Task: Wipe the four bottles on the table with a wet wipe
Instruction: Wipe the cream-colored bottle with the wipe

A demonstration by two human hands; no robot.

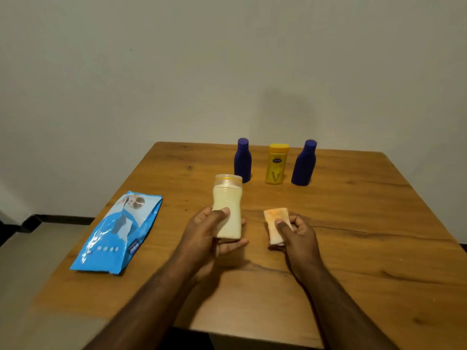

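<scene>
While gripped only low on its body by the left hand (212, 233), thumb across the front and fingers cupped beneath, cream bottle (227, 208) held upright above the middle of the table (366, 236), tall end unsupported. Folded wet wipe (275, 226), stained orange on its upper face, pinched between thumb and fingers of the right hand (295, 233), just beside the bottle but apart from it. No contact between wipe and bottle yet.

Likely trouble: a damp wipe dragged along smooth plastic could slick the surface and let the bottle slide through that low hold, dropping onto the wood below. A hard push near the cap could lever it sideways out of the fingers. Orange marks on the wipe could smear onto the pale body instead of cleaning it.

Toward the far edge, left blue bottle (242, 160), yellow bottle (276, 164) and right blue bottle (303, 164) standing in a row, near one another; left blue one just behind the held bottle, so easily knocked by a forward swing. Blue wipe packet (118, 233) lying along the left edge, near enough the brink to be nudged off by an elbow.
</scene>
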